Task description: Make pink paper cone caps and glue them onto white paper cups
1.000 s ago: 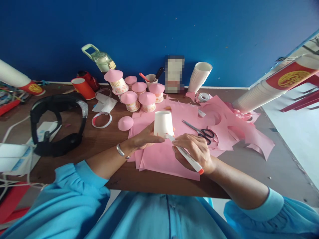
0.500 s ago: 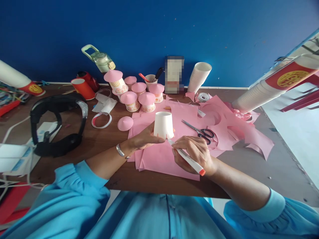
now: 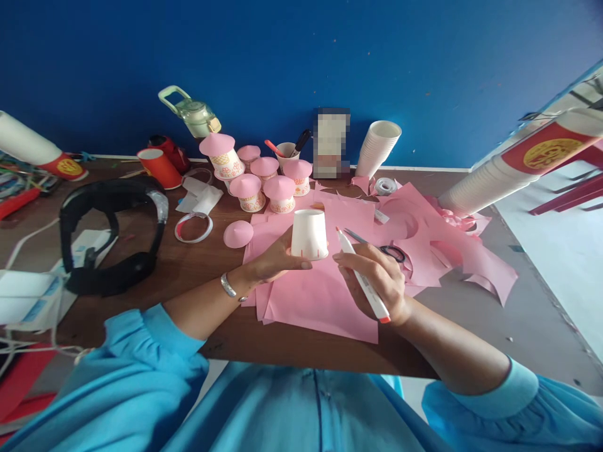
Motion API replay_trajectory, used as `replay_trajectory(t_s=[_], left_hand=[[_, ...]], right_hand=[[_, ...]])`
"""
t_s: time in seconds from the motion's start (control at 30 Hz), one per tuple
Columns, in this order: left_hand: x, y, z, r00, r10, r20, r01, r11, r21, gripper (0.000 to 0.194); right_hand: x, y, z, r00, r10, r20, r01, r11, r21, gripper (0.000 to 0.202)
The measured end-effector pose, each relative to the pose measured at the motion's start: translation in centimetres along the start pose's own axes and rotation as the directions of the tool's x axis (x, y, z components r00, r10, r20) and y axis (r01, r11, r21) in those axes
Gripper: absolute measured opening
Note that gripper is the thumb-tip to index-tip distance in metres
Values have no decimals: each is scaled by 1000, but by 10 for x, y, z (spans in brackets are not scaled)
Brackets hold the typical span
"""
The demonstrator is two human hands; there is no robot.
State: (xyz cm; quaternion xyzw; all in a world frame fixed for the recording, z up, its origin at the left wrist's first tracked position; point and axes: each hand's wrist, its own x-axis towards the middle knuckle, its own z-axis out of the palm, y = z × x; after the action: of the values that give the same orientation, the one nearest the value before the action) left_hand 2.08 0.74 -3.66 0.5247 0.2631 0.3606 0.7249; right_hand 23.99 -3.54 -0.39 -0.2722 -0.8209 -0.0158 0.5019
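Upside down, white cup (image 3: 308,233) gripped by left fingers (image 3: 298,263), marker (image 3: 373,299) pinched between right fingers (image 3: 370,266)

left hand (image 3: 280,258) curled, right hand (image 3: 384,276) pinching

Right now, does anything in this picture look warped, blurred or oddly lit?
In the head view, the right-edge cup stack looks slanted and stretched, probably from a wide lens; in the head view, the floor at right is bright, while the blue wall darkens toward the upper left; also in the head view, a pixelated patch hides detail, yet the white cup and marker look fairly clear.
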Motion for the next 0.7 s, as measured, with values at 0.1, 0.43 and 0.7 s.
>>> replay_trajectory(t_s=[0.1,0.43,0.7], left_hand=[[0,-2,-1,999,12,-51,-12,1000,1,80],[1,-6,-2,998,56,-33,-59,996,-70,62],[0,-13,-10,996,84,-1,-82,971,-226,51]], right_hand=[[-4,5,3,995,98,1,-98,995,28,32],[-13,14,9,994,98,41,-99,995,14,37],[-13,16,8,998,46,40,-48,998,36,46]])
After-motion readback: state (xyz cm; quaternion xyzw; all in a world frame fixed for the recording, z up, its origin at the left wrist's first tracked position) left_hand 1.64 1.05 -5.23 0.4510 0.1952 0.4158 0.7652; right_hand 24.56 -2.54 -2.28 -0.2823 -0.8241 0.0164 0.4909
